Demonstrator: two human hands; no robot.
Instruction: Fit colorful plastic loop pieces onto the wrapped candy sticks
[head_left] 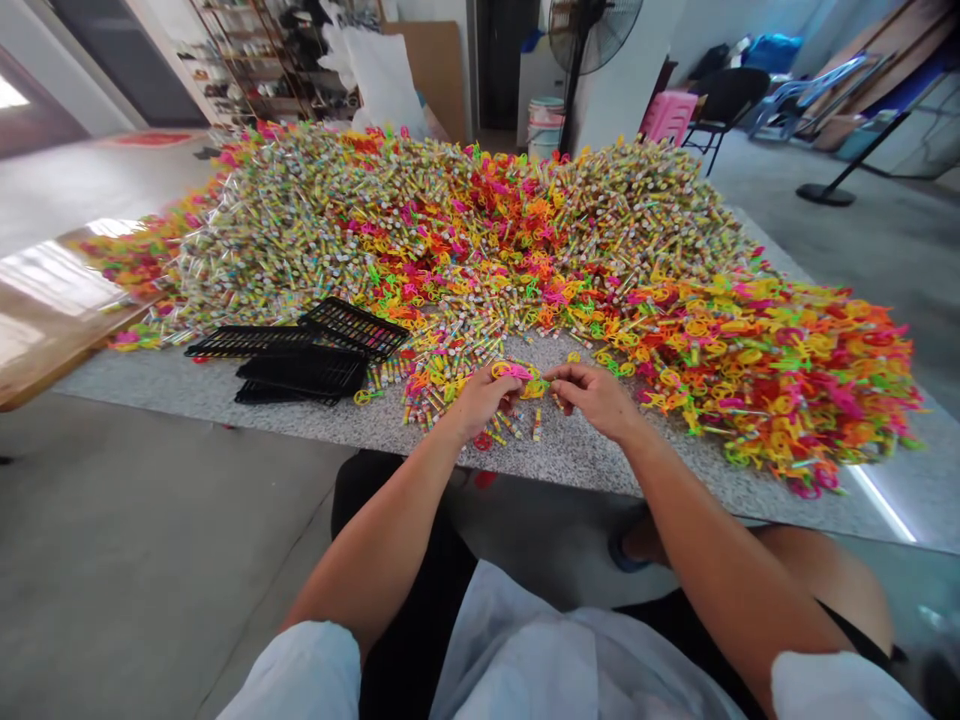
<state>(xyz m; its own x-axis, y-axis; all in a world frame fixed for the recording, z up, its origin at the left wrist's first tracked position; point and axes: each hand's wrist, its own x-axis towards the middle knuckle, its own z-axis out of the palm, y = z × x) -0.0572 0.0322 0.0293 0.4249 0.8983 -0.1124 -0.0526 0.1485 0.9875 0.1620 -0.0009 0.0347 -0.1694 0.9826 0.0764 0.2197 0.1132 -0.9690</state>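
Observation:
My left hand (484, 403) is closed around a few small plastic pieces (513, 371) in pink and yellow, with ring-shaped ends. Just to its right, my right hand (596, 402) has thumb and forefinger pinched together, close to the yellow-green end of that bunch. Whatever lies between those fingertips is too small to make out. Below and between the hands, short printed tubes (537, 425) lie loose on the speckled grey tabletop (600, 460). More of these tubes (465, 335) are heaped just beyond my left hand.
Black slotted trays (304, 372) are stacked at the left. A large mound of printed tubes (300, 220) covers the back of the table, and bright ring-ended pieces (795, 370) are piled at the right. Behind stand a fan (592, 35), buckets (545, 128) and pink stools (669, 116).

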